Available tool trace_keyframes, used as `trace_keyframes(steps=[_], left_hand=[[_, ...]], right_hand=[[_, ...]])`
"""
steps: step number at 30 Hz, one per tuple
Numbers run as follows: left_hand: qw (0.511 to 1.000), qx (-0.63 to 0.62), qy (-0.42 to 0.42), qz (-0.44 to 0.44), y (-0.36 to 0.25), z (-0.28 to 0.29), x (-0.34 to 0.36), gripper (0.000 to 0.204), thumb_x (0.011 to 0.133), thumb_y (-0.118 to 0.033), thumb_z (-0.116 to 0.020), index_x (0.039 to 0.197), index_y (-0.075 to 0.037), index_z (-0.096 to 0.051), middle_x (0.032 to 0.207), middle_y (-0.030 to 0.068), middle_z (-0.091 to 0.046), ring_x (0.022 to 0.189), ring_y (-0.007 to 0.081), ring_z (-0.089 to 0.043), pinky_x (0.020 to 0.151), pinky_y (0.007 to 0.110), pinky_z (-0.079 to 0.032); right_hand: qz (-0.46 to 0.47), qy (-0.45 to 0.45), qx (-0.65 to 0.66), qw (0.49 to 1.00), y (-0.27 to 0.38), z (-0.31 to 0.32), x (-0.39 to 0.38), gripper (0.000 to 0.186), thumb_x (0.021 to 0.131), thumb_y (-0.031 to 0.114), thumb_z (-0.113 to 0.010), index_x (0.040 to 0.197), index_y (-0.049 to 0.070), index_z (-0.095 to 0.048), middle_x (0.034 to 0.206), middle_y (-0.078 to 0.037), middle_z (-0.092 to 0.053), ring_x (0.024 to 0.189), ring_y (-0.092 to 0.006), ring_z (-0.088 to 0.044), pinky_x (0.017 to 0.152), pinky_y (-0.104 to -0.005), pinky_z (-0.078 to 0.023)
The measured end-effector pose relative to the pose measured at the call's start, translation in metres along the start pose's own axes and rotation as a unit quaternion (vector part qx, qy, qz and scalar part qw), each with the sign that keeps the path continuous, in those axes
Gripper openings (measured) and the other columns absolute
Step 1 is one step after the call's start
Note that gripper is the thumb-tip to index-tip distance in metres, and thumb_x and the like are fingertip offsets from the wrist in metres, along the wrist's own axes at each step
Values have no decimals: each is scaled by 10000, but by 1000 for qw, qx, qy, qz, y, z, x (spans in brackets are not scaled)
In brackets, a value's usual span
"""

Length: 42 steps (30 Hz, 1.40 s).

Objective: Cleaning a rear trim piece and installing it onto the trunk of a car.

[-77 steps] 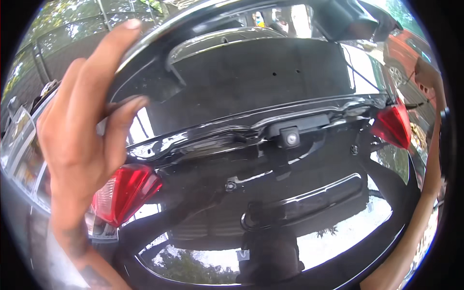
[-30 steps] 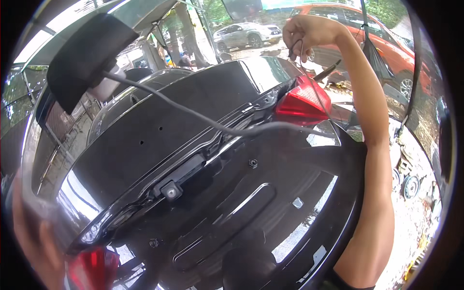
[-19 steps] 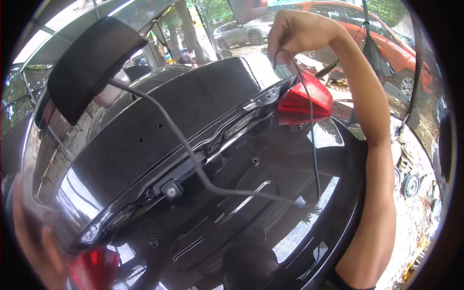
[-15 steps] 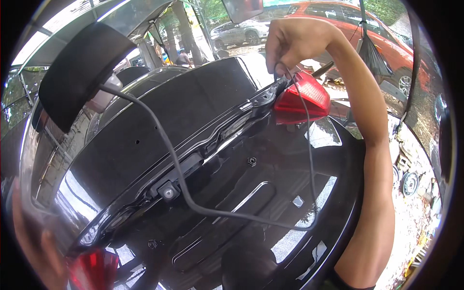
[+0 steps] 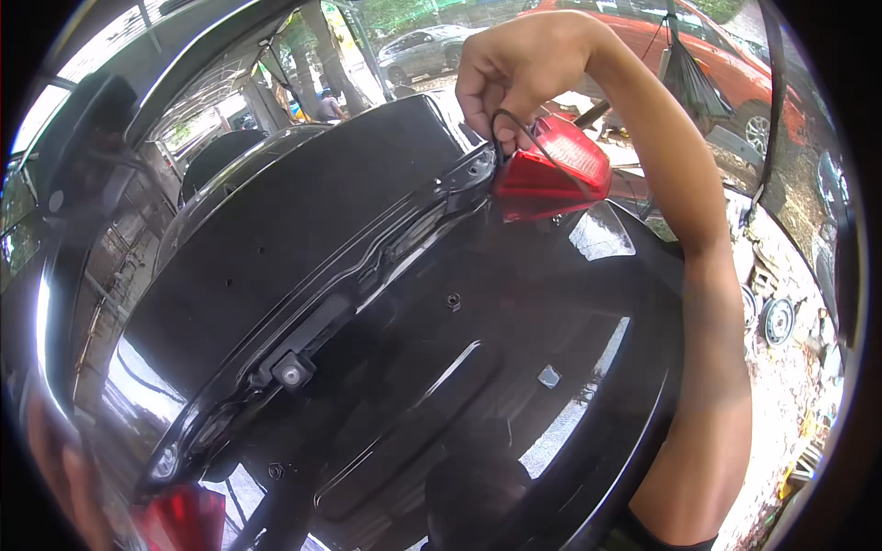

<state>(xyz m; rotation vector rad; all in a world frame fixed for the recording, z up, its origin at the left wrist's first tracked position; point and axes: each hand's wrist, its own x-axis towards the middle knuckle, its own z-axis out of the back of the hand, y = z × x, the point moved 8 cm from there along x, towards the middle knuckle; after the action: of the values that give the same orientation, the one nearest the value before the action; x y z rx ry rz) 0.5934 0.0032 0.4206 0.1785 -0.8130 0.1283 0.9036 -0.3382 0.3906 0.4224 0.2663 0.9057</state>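
Note:
My right hand point(image 5: 528, 78) is raised above the red tail light point(image 5: 560, 170) at the right end of a black car's trunk lid point(image 5: 570, 285). Its thumb and fingers pinch a thin black cable point(image 5: 503, 115), which loops out beside the fingertips and passes over the light. A blurred dark object point(image 5: 87, 147) is at the upper left. Against the lower left rim, a smeared skin-coloured shape point(image 5: 73, 477) may be my left hand; its fingers cannot be made out. A small camera-like part point(image 5: 292, 372) sits under the trunk lid's ledge.
A second red light point(image 5: 184, 516) is at the lower left. Dark panel point(image 5: 276, 220) with small holes spans the upper middle. Behind stand a red vehicle point(image 5: 717, 64), a silver car point(image 5: 423, 50) and a hanging black bag point(image 5: 694, 78). Wheel-like parts point(image 5: 779, 320) lie on the right-hand ground.
The dark object has swung left and blurred. The long cable span across the trunk lid no longer shows. My right hand still grips the cable, now slightly further left and up in the picture.

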Motion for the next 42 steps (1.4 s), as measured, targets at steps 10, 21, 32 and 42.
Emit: trace_keyframes(steps=[10,21,32,42], left_hand=[[932,-347,80,71,15,-4,10,398,909,-237,-459,1219,13,-456,1140,126,-520,964,158,-510,810,275,-401],[917,-376,120,53,-6,4,10,447,897,-220,-510,1259,25,-419,1182,150,-495,1025,235,-501,886,323,-401],[862,-473,156,94,-13,-5,7,493,878,-239,-547,1284,-6,-393,1174,161,-505,1053,252,-509,914,335,-399],[954,-298,31,0,-1,-12,18,567,895,-406,-457,1307,-31,-354,1013,58,-537,506,41,-422,397,167,-315]], right_hand=[[116,116,-31,986,5,-1,-4,236,760,25,-630,981,-42,-583,835,-121,-661,759,-173,-647,638,-231,-505],[77,53,70,993,8,-1,-12,171,735,-2,-656,859,-81,-568,764,-160,-648,704,-179,-658,607,-244,-533],[92,44,56,993,3,1,-8,173,726,-1,-661,857,-81,-581,734,-139,-642,684,-174,-649,590,-235,-521],[256,-182,27,949,36,19,4,147,768,36,-646,873,-58,-605,724,-67,-624,670,-118,-612,626,-233,-492]])
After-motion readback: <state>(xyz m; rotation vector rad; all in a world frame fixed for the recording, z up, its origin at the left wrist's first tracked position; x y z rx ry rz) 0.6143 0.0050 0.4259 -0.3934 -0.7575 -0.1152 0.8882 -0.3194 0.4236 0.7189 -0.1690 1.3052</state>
